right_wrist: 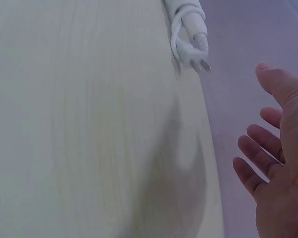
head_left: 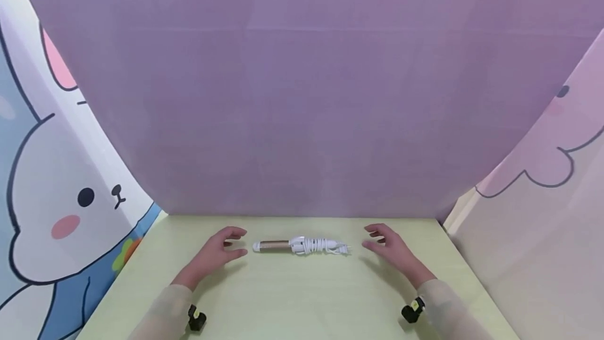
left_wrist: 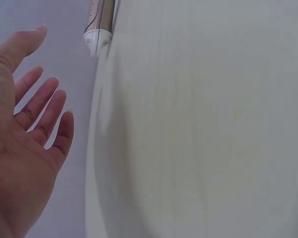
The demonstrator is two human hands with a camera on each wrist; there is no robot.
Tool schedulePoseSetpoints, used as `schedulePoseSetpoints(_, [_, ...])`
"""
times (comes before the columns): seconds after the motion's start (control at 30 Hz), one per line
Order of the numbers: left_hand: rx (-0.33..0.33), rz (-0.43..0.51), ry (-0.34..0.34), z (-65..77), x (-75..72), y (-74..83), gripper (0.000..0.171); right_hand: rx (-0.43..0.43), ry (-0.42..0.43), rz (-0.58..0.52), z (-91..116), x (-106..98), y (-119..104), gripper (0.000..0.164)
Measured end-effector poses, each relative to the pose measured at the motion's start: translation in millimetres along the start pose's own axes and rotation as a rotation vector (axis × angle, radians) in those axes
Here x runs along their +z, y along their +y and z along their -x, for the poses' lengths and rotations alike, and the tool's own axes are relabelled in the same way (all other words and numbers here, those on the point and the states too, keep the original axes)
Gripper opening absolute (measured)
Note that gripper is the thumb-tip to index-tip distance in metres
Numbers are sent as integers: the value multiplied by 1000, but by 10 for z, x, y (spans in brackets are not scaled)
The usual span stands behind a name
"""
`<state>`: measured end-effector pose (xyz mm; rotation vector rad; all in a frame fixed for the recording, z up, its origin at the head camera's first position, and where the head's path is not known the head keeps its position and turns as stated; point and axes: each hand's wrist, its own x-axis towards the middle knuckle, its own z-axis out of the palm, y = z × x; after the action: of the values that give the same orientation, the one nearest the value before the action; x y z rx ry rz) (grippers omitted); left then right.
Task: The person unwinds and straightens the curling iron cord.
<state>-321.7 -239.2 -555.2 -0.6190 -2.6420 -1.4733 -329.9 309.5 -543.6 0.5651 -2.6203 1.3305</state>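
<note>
Curling iron (head_left: pixel 302 246) lies on the counter (head_left: pixel 306 293) between left hand (head_left: pixel 219 248) and right hand (head_left: pixel 389 248)

Both hands are spread, fingers loosely bent and thumbs apart from them, and each is clear of the iron. The left is near the white tip (head_left: pixel 256 246); the right is near the plug (head_left: pixel 343 250), its two metal prongs showing in the right wrist view. The iron lies crosswise near the counter's far edge, its rose-gold barrel (head_left: pixel 276 245) toward the left hand. A white cord (head_left: pixel 315 246) is coiled around the handle.

Pale sleeves (head_left: pixel 162 306) cover the forearms, and a small black device (head_left: pixel 197 319) sits at each wrist. The hands cast soft shadows on the pale, faintly grained counter. Behind it rises a plain purple sheet (head_left: pixel 302 93) with faint creases. At the left is a panel (head_left: pixel 42 188) printed with a white cartoon animal with a pink cheek; at the right, a pale panel (head_left: pixel 542 235) carries a pink shape with a dark, scalloped outline.
</note>
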Motion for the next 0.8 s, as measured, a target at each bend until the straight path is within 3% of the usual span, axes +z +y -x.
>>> schedulePoseSetpoints(0.13, [-22, -9, -30, -10, 74, -13, 56, 1, -25, -33, 2, 89, -34, 47])
schedulePoseSetpoints(0.43, [5, -28, -91, -131, 213, -52, 55, -13, -68, -83, -1, 312, -58, 49])
schedulePoseSetpoints(0.63, [-7, -10, -123, -219, 337, -40, 54, 16, -102, -101, -38, 471, -58, 46])
schedulePoseSetpoints(0.8, [24, -17, -137, -290, 426, -11, 51, 45, -111, -88, -78, 564, -37, 46])
